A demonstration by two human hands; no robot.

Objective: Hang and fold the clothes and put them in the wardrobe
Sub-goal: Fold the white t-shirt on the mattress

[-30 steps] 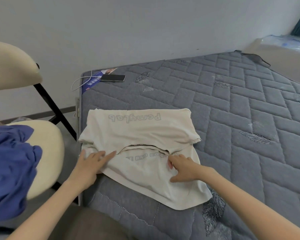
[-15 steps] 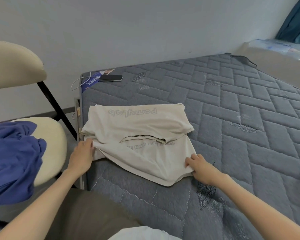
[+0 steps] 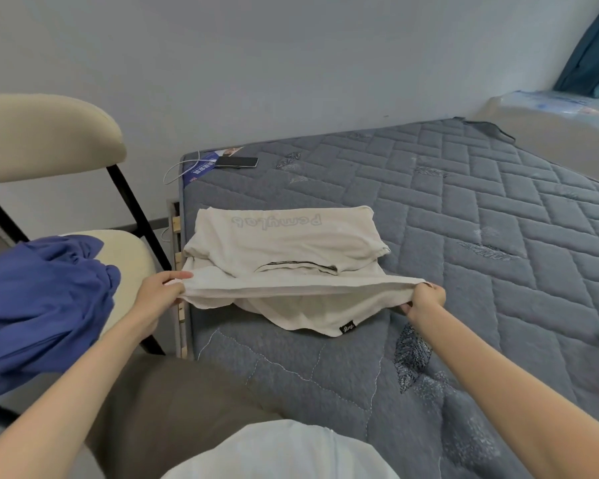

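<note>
Cream T-shirt (image 3: 284, 236) lay by the left edge of the bed (image 3: 464, 202); our left hand (image 3: 159, 292) and right hand (image 3: 426, 299) each pinched a hem corner, holding it raised and taut, presumably to fold it evenly.

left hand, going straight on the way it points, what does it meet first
Probably the shirt, its folded upper part on the mattress; the left hand, gripping the lifted edge, points that way. Height is hard to judge.

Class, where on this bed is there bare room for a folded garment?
Free: the grey quilted mattress right of the cream T-shirt, and between it and the black phone. Crowded: the beige chair seat, under blue clothing.
</note>
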